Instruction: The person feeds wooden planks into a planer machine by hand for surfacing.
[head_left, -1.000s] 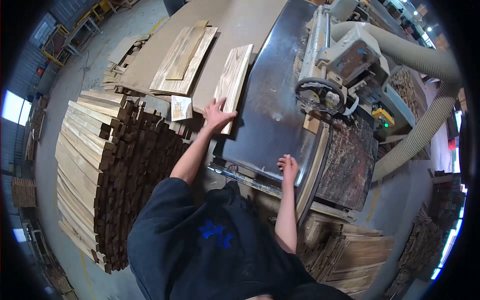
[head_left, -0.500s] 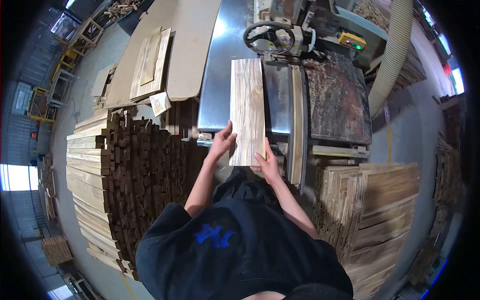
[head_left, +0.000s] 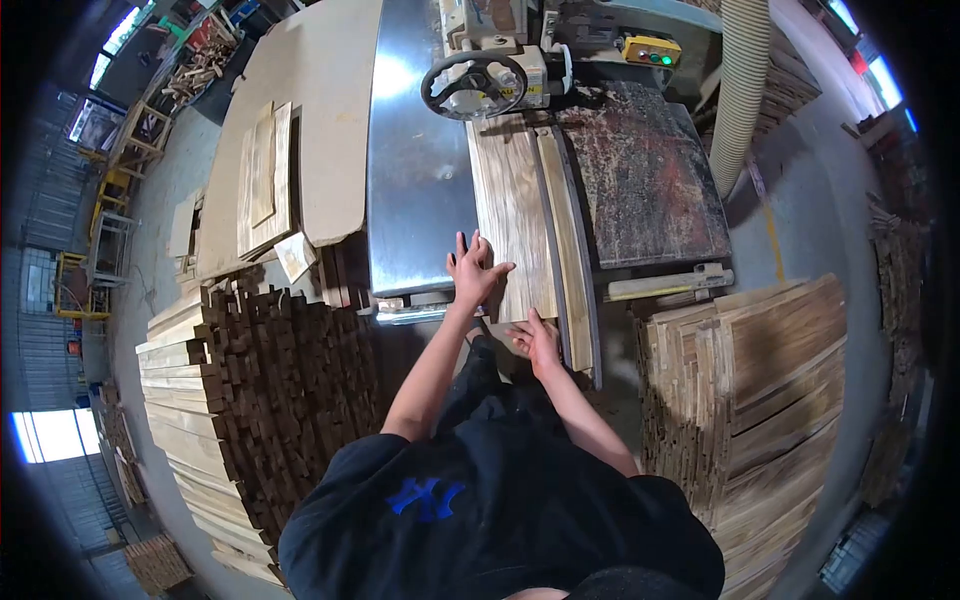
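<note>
Wooden board [head_left: 512, 210] lies on metal table [head_left: 420, 200], probably stiff and light, best held by side and near end. Left hand [head_left: 474, 280] spreads loosely at its side; whether right hand [head_left: 541, 347] pinches, I cannot tell.

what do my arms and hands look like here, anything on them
Your left hand and right hand are both bare, with no gloves, and each has four fingers and a thumb. No watch or bracelet shows on either wrist. The forearms are uncovered, below the short, loose sleeves of a dark shirt with a blue interlocking-letter logo.
</note>
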